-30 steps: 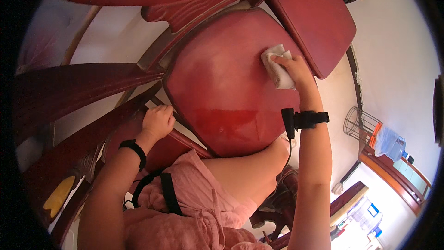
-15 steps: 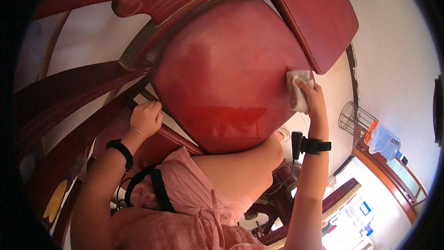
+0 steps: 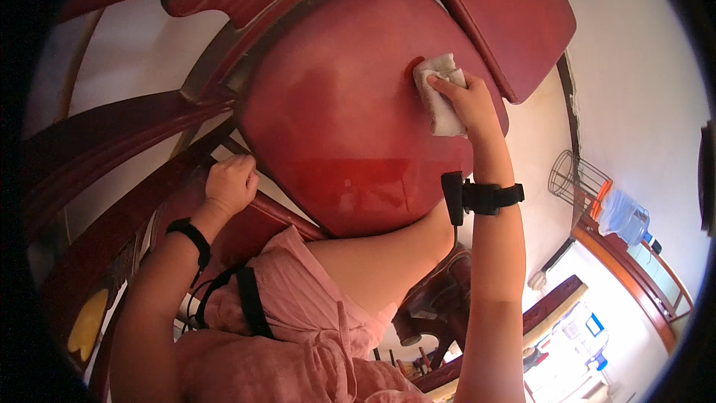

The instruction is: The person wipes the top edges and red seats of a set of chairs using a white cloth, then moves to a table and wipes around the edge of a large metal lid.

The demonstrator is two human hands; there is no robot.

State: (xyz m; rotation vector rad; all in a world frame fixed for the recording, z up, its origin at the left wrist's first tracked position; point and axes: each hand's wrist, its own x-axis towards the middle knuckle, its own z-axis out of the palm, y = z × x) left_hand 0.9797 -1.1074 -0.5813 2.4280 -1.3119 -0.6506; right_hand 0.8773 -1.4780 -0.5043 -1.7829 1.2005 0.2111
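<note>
A folded white cloth point(image 3: 440, 93) lies pressed against the glossy red seat point(image 3: 335, 97) of a wooden chair, toward its right side. My right hand point(image 3: 471, 104) is closed around the cloth, thumb on top and fingers toward its far edge. Beside the cloth's upper left corner shows a small darker red patch point(image 3: 412, 67). My left hand point(image 3: 231, 183) is curled into a fist by the red wooden rail point(image 3: 287, 213), left of the seat. Its palm is hidden, and no object shows in it. Black straps circle both wrists.
A second red seat point(image 3: 507, 22) adjoins at the upper right. Curved chair backs point(image 3: 112, 134) rise on the left. Farther right are a wire basket point(image 3: 578, 179), a blue water jug point(image 3: 630, 222) and a white wall point(image 3: 641, 89). My bare leg point(image 3: 388, 261) is against the seat's near edge.
My right hand has slid the cloth leftward and away from me over the seat, in from its right edge. My left hand has barely moved. The view has shifted slightly.
</note>
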